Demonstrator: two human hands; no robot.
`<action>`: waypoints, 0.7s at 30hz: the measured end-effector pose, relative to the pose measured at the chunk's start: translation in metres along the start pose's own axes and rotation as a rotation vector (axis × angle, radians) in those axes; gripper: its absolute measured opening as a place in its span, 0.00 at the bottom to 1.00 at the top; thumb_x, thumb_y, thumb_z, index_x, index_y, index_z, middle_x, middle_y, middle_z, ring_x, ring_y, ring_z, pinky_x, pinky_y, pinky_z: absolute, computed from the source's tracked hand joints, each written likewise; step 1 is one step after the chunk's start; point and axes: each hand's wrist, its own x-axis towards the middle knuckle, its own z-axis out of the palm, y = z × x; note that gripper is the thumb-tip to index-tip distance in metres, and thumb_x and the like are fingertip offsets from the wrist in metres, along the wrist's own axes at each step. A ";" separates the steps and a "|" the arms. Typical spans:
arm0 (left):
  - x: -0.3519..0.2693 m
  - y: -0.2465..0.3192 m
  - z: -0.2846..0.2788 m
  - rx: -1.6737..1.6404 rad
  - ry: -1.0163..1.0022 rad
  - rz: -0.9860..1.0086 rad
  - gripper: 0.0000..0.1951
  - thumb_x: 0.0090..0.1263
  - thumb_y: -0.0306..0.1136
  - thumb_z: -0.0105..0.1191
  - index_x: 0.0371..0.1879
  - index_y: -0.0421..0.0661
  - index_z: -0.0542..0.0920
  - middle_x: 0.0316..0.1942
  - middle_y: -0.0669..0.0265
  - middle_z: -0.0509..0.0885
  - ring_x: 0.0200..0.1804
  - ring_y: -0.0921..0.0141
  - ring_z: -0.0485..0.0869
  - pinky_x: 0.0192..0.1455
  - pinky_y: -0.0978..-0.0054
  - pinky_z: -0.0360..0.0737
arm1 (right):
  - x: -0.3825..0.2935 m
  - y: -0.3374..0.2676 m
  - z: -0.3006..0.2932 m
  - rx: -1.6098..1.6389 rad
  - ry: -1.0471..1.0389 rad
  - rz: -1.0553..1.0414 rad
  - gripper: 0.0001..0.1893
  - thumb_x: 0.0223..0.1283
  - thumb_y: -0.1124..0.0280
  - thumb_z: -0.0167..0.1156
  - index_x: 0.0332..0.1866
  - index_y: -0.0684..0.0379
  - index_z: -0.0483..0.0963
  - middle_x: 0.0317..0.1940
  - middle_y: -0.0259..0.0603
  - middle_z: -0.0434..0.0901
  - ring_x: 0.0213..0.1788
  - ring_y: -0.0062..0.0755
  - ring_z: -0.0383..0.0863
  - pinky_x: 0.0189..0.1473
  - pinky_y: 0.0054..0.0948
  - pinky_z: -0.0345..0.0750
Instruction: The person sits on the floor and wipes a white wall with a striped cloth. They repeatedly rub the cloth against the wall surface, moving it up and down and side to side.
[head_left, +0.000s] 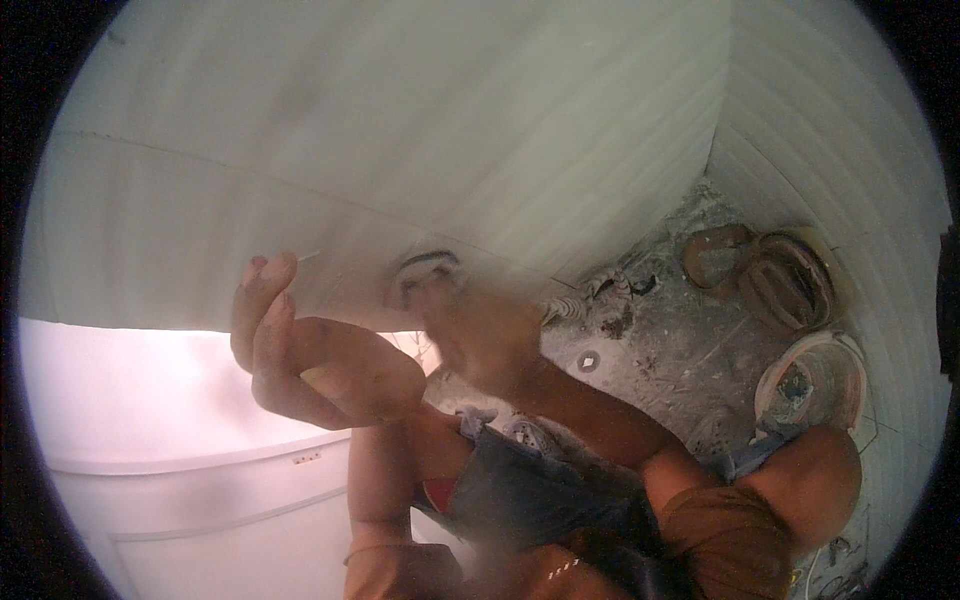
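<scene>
Before a light-coloured tiled wall (360, 150), my left hand (322, 360) is raised with curled fingers, near the wall's lower edge. A thin pale sliver (308, 256) shows beside a fingertip; whether the hand holds it or it lies on the wall is unclear. My right hand (480, 330), blurred, reaches to the wall right of the left hand. Its fingers are closed around a small dark-edged object (427, 270), which lies at or close to the tile surface; blur hides its kind.
A bucket (765, 397) with greyish residue stands at the right, below a brown container or bag (791, 281). The dusty floor (675, 352) holds debris and striped cloth or wrapping (562, 309). A white panelled surface (225, 502) fills the lower left. My bent knees flank the floor area.
</scene>
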 end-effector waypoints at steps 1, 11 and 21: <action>-0.001 -0.001 -0.001 -0.061 -0.005 -0.013 0.25 0.83 0.49 0.31 0.56 0.37 0.70 0.54 0.49 0.79 0.62 0.56 0.77 0.69 0.52 0.74 | -0.001 0.008 -0.001 0.003 0.050 -0.052 0.15 0.58 0.73 0.66 0.50 0.61 0.81 0.33 0.45 0.84 0.31 0.42 0.84 0.31 0.42 0.79; -0.008 -0.022 -0.012 -0.088 -0.094 0.090 0.23 0.83 0.47 0.31 0.55 0.38 0.71 0.51 0.45 0.81 0.57 0.53 0.80 0.68 0.50 0.74 | -0.003 0.011 0.009 -0.026 0.158 0.001 0.16 0.53 0.69 0.70 0.49 0.54 0.82 0.26 0.43 0.78 0.20 0.42 0.77 0.20 0.38 0.73; -0.012 -0.031 -0.023 -0.067 -0.108 0.121 0.25 0.81 0.49 0.31 0.55 0.38 0.72 0.51 0.46 0.81 0.56 0.54 0.80 0.66 0.52 0.75 | -0.003 0.007 0.006 -0.164 0.013 0.047 0.12 0.54 0.68 0.68 0.45 0.53 0.81 0.25 0.42 0.79 0.22 0.44 0.79 0.22 0.46 0.73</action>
